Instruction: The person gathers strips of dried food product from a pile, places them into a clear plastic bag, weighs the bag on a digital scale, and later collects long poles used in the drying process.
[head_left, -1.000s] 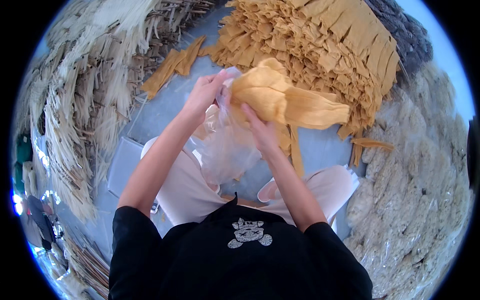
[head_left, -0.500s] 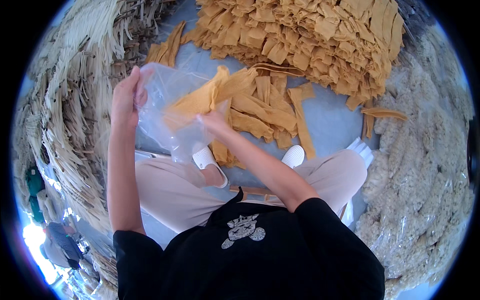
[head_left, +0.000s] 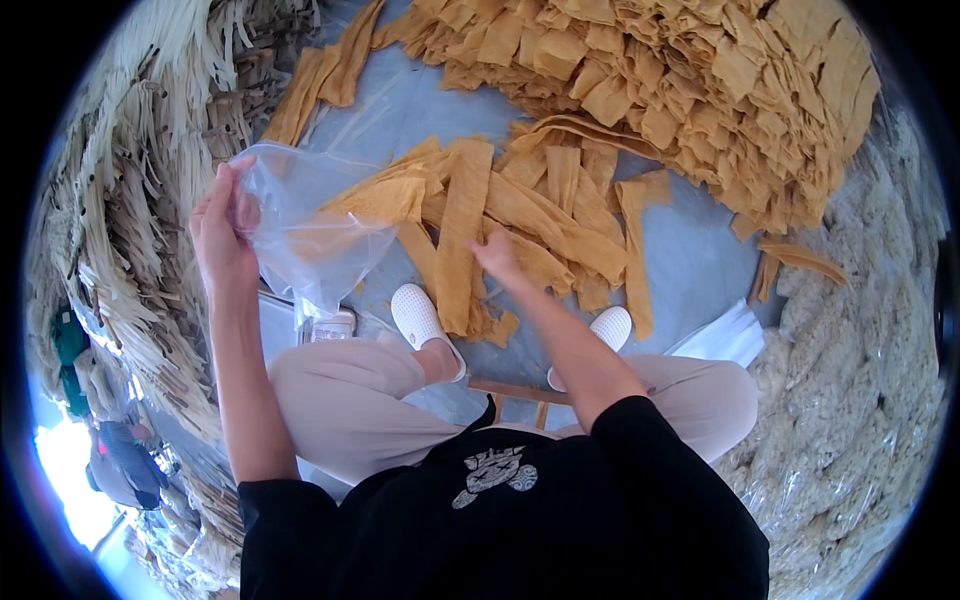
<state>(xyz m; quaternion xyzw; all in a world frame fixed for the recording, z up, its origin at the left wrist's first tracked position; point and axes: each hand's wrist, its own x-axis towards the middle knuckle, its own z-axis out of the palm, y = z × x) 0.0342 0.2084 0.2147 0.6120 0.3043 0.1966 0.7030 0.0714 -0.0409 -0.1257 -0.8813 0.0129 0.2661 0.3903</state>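
A clear plastic bag [head_left: 300, 195] hangs from my left hand [head_left: 225, 215], whose fingers are closed on its upper edge. Part of a yellow-brown flat strip [head_left: 385, 200], like dried bean curd sheet, lies in the mouth of the bag; its far end shows dimly through the plastic. My right hand [head_left: 497, 255] is over the loose strips [head_left: 560, 225] on the floor. Its fingers look apart and reach the edge of a long upright strip [head_left: 464, 240], which they do not appear to grip.
A large heap of the same strips [head_left: 650, 80] rises at the far right. Pale stalk-like bundles [head_left: 140, 200] line the left, and pale fluffy, plastic-wrapped stacks [head_left: 840, 400] the right. A metal scale-like device [head_left: 330, 325] sits by my left knee, flat plastic bags [head_left: 725, 335] by the right.
My right hand has left the bag and moved right to the loose strips. The strip it carried now rests at the bag's mouth. My left hand has shifted slightly left with the bag.
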